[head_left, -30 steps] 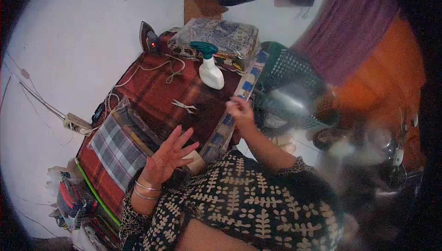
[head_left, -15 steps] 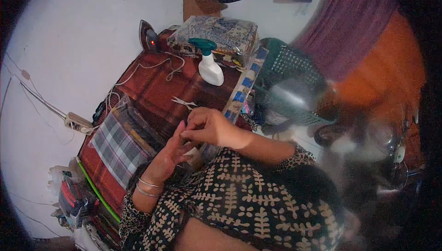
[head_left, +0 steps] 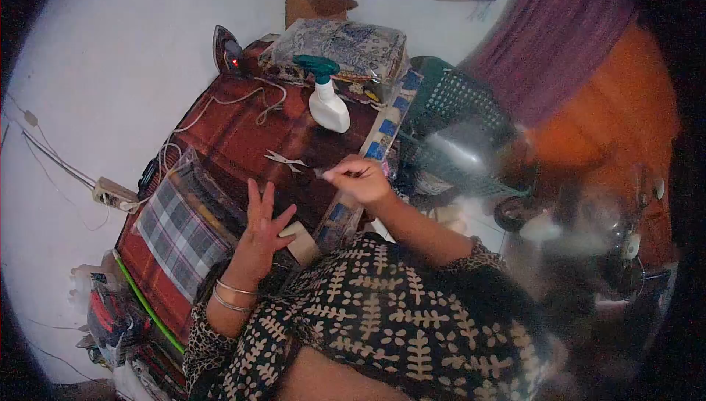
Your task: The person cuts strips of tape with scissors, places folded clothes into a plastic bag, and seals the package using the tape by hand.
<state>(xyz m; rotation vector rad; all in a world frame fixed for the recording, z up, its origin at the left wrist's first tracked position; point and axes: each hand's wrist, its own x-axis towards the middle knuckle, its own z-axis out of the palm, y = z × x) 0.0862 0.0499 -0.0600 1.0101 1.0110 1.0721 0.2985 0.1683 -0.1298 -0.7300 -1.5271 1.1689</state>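
Note:
My left hand [head_left: 259,230] is raised with its fingers spread and nothing in it, two silver bangles [head_left: 234,298] round the wrist. To its right, my right hand [head_left: 362,180] is closed in a pinch; a small pale speck shows at the fingertips, too small to name. Small scissors [head_left: 286,161] lie partly open on the red plaid cloth [head_left: 220,133], just left of my right hand. Under the left hand's thumb side sits a beige block-like object [head_left: 298,244]. Folded checked fabric [head_left: 180,224] in clear plastic lies left of my left hand.
A white spray bottle [head_left: 328,109] with a green head stands near a plastic-wrapped cloth bundle [head_left: 346,44]. The iron [head_left: 226,52], its red light lit, stands at the far edge with its cord looping nearby. A power strip [head_left: 115,195] is at left; a green basket [head_left: 460,99] at right.
My hands have come apart: the right has moved right, still pinched, while the left has spread its fingers. The view has shifted slightly, and the beige object is now more visible.

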